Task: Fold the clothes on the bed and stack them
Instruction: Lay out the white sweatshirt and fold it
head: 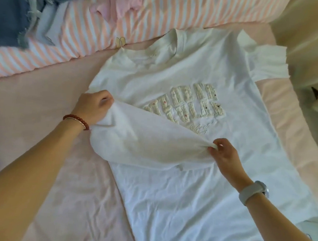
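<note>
A white T-shirt (196, 191) with raised cream lettering on its chest lies face up on the pink bed sheet (45, 114), collar toward the far side. Its left sleeve (148, 140) is folded in across the front, below the lettering. My left hand (93, 106) grips the shirt at the shoulder end of that sleeve. My right hand (224, 155) pinches the sleeve's cuff near the shirt's middle. The other sleeve (265, 60) lies spread out at the far right.
A pink and white striped blanket (164, 11) runs across the far side of the bed. On it lie frayed blue denim (12, 7) at the far left and a pale pink garment (124, 2). Cream furniture (315, 41) stands at the right.
</note>
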`<action>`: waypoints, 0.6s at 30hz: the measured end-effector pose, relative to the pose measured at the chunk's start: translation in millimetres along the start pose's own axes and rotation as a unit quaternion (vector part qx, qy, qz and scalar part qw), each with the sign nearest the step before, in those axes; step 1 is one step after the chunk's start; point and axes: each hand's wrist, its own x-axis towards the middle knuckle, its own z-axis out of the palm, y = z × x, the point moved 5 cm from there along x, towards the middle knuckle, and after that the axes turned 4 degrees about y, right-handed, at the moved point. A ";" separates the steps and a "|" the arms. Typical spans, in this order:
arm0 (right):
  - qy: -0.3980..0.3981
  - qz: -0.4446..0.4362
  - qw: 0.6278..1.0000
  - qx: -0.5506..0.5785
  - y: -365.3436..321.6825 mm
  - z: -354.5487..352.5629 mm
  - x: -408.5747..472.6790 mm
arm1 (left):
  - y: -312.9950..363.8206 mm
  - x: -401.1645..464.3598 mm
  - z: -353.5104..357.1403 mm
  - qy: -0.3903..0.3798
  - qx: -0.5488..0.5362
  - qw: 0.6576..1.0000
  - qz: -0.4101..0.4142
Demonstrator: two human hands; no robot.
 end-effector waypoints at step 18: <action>0.185 -0.077 0.898 -0.392 -16.5 -66.0 44.7 | 55.4 -25.9 48.1 0.154 0.211 0.963 0.061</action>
